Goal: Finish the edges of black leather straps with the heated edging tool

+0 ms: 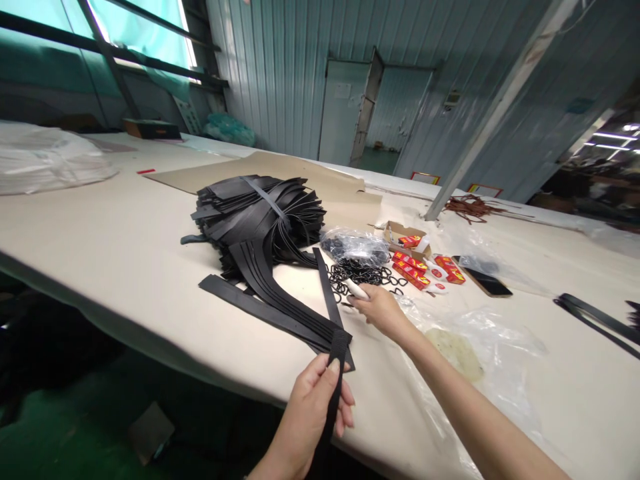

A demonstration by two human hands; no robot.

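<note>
Bundle (237, 213) lies at left, strips (285, 303) beside it; left hand (305, 403) pinches strap (339, 348), thumb uppermost, over near edge of table (125, 267); right hand (384, 312) holds white tube (357, 290), fingers closed, by rings (367, 272); step judged: strap and tube handled together; next move calls for steady strap, controlled tube.

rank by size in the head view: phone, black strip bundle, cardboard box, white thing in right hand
1. Black strip bundle
2. Phone, cardboard box: too alike to rank
3. White thing in right hand
</note>
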